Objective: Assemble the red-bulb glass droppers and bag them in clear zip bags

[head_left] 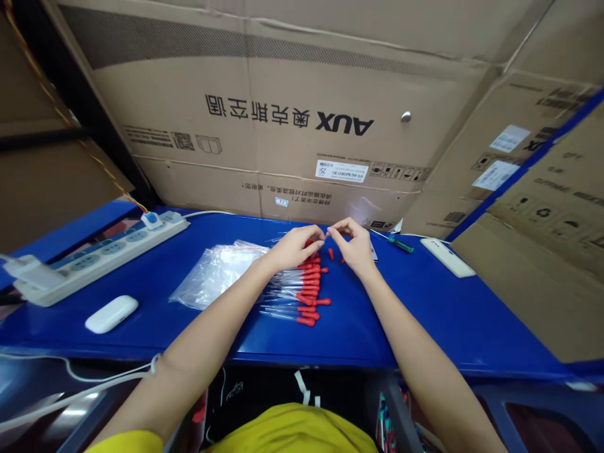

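Above the far end of the dropper pile, my left hand [298,246] has its fingers drawn together in a pinch; what they hold is too small to make out. Close beside it, my right hand [355,246] pinches thumb and forefinger, tips almost meeting the left fingertips, on something I cannot make out. Clear glass-like droppers with red rubber bulbs [309,292] lie side by side, bulbs to the right, partly under my left hand. A loose red bulb [331,254] rests between my hands. Clear plastic bags [214,274] lie left of the droppers, partly behind my left forearm.
On the blue table [353,333] are a white power strip [108,255] and white earbuds case [112,314] at left. A green-handled screwdriver [401,245] and white rectangular device [447,257] lie at right. Cardboard [283,75] walls the back. A white cable [75,402] crosses near my left forearm.
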`<control>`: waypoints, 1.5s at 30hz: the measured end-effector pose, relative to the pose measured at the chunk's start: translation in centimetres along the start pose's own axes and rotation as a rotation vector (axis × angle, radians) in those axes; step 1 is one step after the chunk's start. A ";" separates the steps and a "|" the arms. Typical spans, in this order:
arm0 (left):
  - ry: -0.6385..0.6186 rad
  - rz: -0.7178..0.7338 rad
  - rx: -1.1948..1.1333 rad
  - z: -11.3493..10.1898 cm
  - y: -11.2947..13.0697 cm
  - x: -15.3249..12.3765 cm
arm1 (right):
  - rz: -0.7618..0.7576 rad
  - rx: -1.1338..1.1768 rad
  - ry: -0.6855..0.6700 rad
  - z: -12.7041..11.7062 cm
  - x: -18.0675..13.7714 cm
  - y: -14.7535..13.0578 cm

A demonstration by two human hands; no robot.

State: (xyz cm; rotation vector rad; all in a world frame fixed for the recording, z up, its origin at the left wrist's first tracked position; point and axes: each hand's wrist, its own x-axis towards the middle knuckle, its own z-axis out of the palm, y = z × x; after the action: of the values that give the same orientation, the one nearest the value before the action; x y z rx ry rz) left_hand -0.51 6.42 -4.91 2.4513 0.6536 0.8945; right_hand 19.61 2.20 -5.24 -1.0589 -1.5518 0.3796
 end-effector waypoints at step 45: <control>0.039 -0.093 0.285 -0.1 0.1 -0.1 | 0.159 0.295 0.035 1.0 -0.7 0.7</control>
State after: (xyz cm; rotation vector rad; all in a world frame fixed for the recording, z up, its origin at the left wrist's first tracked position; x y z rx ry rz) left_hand -0.60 6.26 -4.85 2.6299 0.9591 0.8660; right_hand 18.92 2.33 -6.45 -0.9534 -1.3352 0.6738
